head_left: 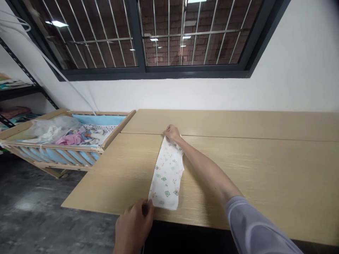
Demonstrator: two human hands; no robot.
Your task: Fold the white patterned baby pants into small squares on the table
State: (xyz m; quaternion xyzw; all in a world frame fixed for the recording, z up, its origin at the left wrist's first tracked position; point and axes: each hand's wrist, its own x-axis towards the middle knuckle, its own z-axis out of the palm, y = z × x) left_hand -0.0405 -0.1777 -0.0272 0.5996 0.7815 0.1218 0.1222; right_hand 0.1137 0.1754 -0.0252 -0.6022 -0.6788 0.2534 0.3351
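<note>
A white wall runs behind the pale wood-grain table [265, 169], below a dark-framed window [145, 72] with metal bars and brick beyond it. Off the table's left end stands a wooden cot [118, 129] lined with blue padding, and it holds a heap of clothes, among them a pink garment [70, 138], beside a translucent plastic bag [50, 128]. Farther left of the table, a dark metal shelf [18, 90] carries more folded fabric. On the table's left half lies a white printed cloth [166, 173], dotted with small green figures and drawn into a long, narrow strip running from the table's near edge towards its central seam. The right hand [172, 133], below a grey sleeve [251, 225], is closed on the cloth's far end. The left hand [134, 225] sits at the near end, just over the table edge, and the two are well apart; its fingers seem to pinch the near corner, though the hand's back hides the contact (so I can't be sure of the grip). The cloth is narrowed lengthwise, but no crosswise fold shows yet, and the clothes in the cot remain heaped.
</note>
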